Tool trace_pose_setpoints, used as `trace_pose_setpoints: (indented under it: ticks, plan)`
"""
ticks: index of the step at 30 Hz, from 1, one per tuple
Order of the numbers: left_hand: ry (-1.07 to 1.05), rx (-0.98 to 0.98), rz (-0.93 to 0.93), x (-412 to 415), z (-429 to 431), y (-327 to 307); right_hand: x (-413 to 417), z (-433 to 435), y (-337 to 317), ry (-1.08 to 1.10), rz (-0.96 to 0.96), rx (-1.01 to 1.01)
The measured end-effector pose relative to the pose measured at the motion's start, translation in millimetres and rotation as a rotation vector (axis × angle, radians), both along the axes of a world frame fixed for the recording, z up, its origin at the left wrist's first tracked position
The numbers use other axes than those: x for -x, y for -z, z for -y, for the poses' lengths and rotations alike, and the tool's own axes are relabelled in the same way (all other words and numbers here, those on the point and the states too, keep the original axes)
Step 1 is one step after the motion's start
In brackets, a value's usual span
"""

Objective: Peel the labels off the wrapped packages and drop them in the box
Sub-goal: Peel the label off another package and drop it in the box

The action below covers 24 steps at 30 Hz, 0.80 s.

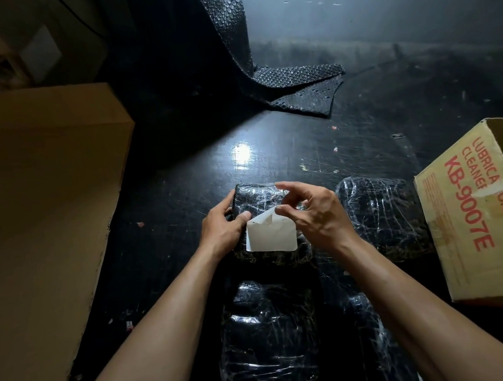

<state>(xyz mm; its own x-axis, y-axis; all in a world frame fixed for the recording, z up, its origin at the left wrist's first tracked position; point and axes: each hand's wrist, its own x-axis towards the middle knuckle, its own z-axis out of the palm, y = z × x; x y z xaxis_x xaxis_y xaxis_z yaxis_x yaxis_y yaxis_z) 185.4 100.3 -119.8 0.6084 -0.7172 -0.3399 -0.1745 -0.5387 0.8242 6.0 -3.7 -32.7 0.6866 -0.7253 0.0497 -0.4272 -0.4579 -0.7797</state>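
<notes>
A black package wrapped in clear film [257, 197] lies on the dark floor in the middle. A white label [271, 238] sticks to its near face, with its top edge curled up. My left hand [221, 227] grips the package's left end, thumb by the label's top left corner. My right hand [313, 214] pinches the lifted top edge of the label. An open cardboard box with red print [482, 225] stands at the right.
Three more wrapped black packages lie nearby: one to the right [380, 215], one close to me [268, 340], one under my right forearm [375, 330]. A large cardboard box [33, 201] fills the left. Black bubble wrap [291, 87] trails down at the back.
</notes>
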Motion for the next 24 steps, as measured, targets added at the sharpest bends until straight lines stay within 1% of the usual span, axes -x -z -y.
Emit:
trace_pose_setpoints:
  ticks: [5,10,16,21,24]
  plan:
    - [-0.011,0.000,-0.016,0,2,0,0,-2,-3,-0.035,0.003,0.010]
    - [-0.062,-0.001,-0.013,-1,4,0,4,-3,-12,-0.054,0.046,-0.038]
    - [-0.071,-0.011,0.004,1,6,-2,13,-11,-17,-0.082,0.067,-0.057]
    - [-0.039,0.009,0.013,5,-1,-4,19,-14,-17,-0.042,0.086,-0.134]
    - [-0.013,0.017,-0.017,7,-12,-1,20,-14,-16,-0.012,0.094,-0.172]
